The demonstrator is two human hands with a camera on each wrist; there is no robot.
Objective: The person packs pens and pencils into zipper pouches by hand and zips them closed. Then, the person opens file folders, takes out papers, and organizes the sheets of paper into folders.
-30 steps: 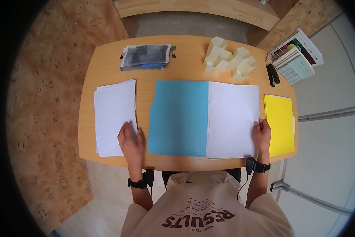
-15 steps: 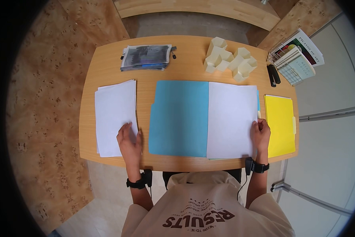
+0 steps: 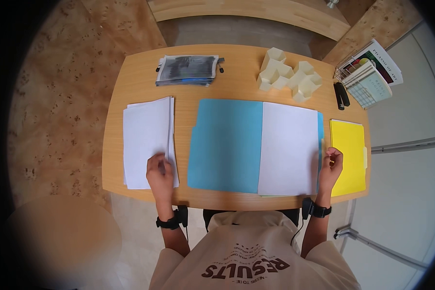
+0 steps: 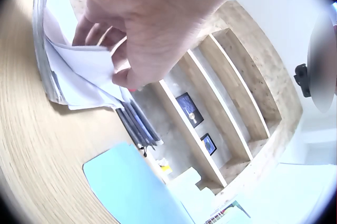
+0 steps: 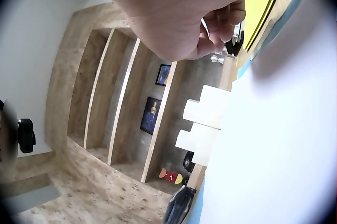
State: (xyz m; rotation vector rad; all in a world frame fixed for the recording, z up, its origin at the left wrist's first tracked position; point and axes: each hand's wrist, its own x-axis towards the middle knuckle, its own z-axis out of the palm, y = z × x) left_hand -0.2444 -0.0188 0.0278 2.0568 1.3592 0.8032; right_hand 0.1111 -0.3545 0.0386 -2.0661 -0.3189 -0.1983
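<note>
At the stack of white paper [image 3: 142, 130] on the left, my left hand [image 3: 160, 178] has its fingers curled at the right edge. The left wrist view shows that hand [image 4: 147, 24] pinching a raised sheet [image 4: 89, 63] between thumb and fingers. A blue folder [image 3: 224, 145] lies spread in the middle, with white paper [image 3: 289, 145] covering most of its right half. My right hand [image 3: 330, 169], fingers loosely curled and holding nothing, hovers between that folder and a yellow folder [image 3: 348, 154]. In the right wrist view this hand [image 5: 184, 13] is above the folder edge.
Zippered pouches [image 3: 187, 68] lie at the back left of the table. Cream hexagonal holders [image 3: 274, 72] stand at the back right. Beyond them are a black stapler [image 3: 341, 95] and a wire rack with books [image 3: 372, 87]. A shelf [image 4: 210, 92] stands beyond the table.
My right hand has come off the white paper's right edge and moved slightly right. My left fingers have curled, and the stack's right edge has been lifted a little. The head view has shifted slightly.
</note>
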